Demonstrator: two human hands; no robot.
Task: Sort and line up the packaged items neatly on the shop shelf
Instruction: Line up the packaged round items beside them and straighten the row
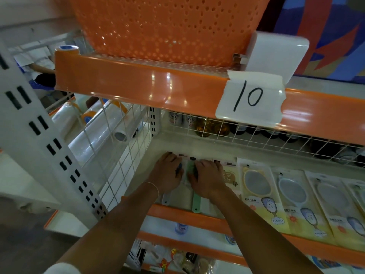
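Both my hands lie on packaged brushes at the left end of the white shelf (pixel 209 144). My left hand (pixel 166 173) rests flat on a pack whose pale grey handle (pixel 165 199) sticks out toward me. My right hand (pixel 207 177) presses on a neighbouring pack with a green handle (pixel 195 202) showing beneath it. To the right lies a row of packaged hand mirrors (pixel 256 186), overlapping one another and running to the right edge. A brown-printed pack (pixel 230 177) sits between my right hand and the mirrors.
An orange shelf edge (pixel 138 86) with a taped "10" label (pixel 249 97) hangs overhead, carrying an orange perforated basket (pixel 167 26). White wire dividers (pixel 122 151) fence the left and back. Plastic-wrap rolls (pixel 88 135) lie beyond the left grid, bottles (pixel 209 126) behind the back one.
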